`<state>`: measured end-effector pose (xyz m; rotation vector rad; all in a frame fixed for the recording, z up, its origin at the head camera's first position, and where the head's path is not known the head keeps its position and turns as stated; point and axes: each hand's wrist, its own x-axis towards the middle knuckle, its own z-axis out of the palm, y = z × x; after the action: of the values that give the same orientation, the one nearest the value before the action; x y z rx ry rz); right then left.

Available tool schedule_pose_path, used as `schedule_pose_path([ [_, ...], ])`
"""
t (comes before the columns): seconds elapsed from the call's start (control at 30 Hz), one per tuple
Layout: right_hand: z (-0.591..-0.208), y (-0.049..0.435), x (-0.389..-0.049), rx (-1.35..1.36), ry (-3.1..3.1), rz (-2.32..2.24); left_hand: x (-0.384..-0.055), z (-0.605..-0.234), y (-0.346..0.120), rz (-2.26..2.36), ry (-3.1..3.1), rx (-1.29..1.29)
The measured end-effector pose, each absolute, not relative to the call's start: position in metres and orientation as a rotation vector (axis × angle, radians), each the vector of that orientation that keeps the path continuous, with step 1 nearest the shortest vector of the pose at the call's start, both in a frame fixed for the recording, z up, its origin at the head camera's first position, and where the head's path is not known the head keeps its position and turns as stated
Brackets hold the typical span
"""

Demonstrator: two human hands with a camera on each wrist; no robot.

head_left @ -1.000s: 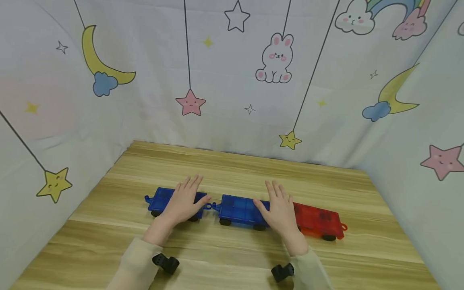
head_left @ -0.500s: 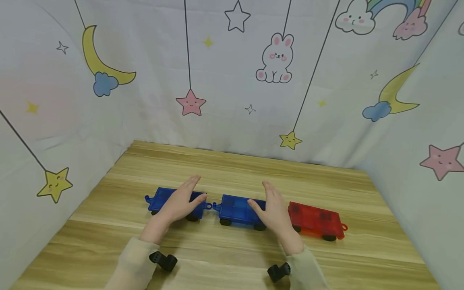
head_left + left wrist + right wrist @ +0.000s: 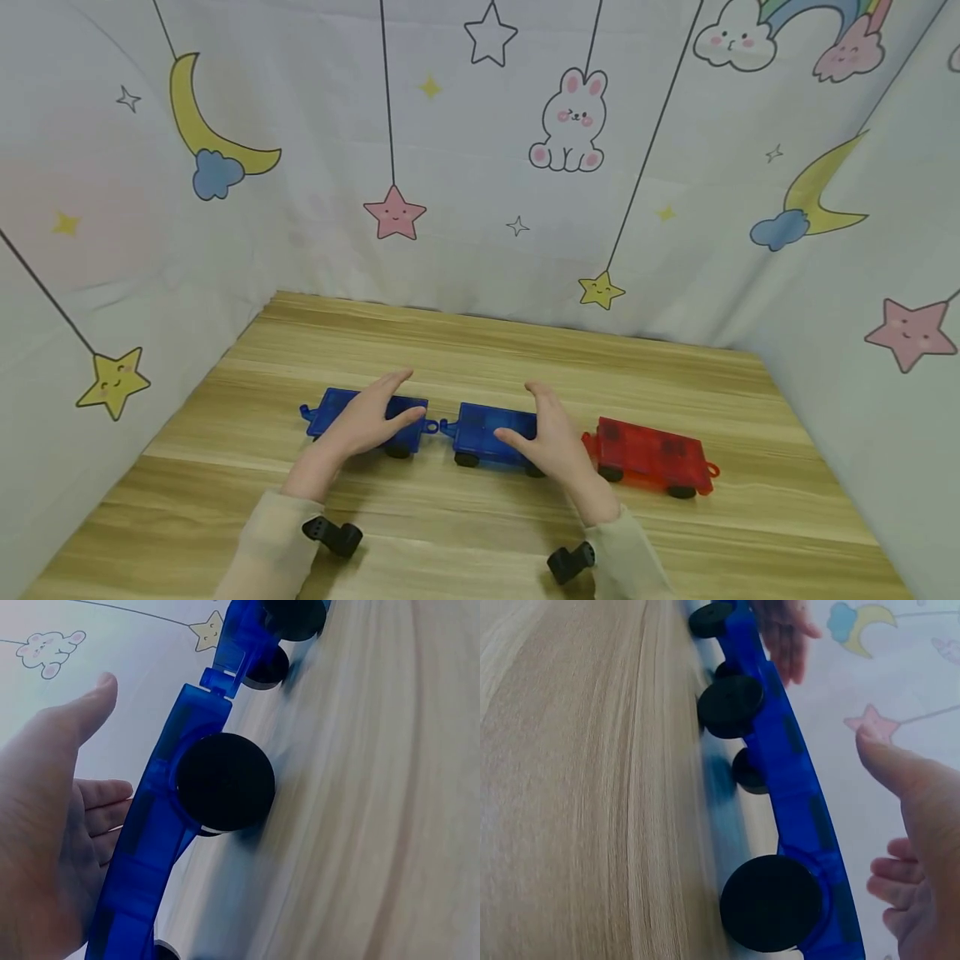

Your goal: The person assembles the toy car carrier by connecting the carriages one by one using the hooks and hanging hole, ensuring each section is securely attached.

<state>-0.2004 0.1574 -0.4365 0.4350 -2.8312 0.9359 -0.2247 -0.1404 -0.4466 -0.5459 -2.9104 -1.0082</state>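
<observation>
Three flat, see-through toy train wagons on black wheels stand in a row. My left hand [image 3: 367, 423] hovers over the left blue wagon [image 3: 328, 412], fingers extended and thumb held apart. Over the right end of the middle blue wagon [image 3: 476, 429] is my right hand [image 3: 555, 442], its thumb spread from its fingers. Both wrist views show space between palm and wagon, with nothing held. A ring and a hook [image 3: 447, 427] meet between the blue wagons; whether they are linked I cannot tell. The red wagon [image 3: 652, 454] stands rightmost, and my right hand hides its left coupling partly.
The wagons stand on a wood-grain table [image 3: 450, 517]. White cloth [image 3: 480, 250] printed with stars, moons and a rabbit rises behind and at both sides. Each sleeve carries a black wrist camera [image 3: 333, 537].
Both hands have drifted slightly left and turned more edge-on. The right hand has moved off the red wagon's left end, so its coupling now shows. The wagons have stayed in place.
</observation>
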Motion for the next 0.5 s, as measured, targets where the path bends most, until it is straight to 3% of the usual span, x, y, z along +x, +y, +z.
schedule_pose_path([
  [0.5,-0.4384,0.1523,-0.2047,0.504,-2.929,0.902,-0.2246,-0.4465,-0.1466,-0.951,-2.918,-0.603],
])
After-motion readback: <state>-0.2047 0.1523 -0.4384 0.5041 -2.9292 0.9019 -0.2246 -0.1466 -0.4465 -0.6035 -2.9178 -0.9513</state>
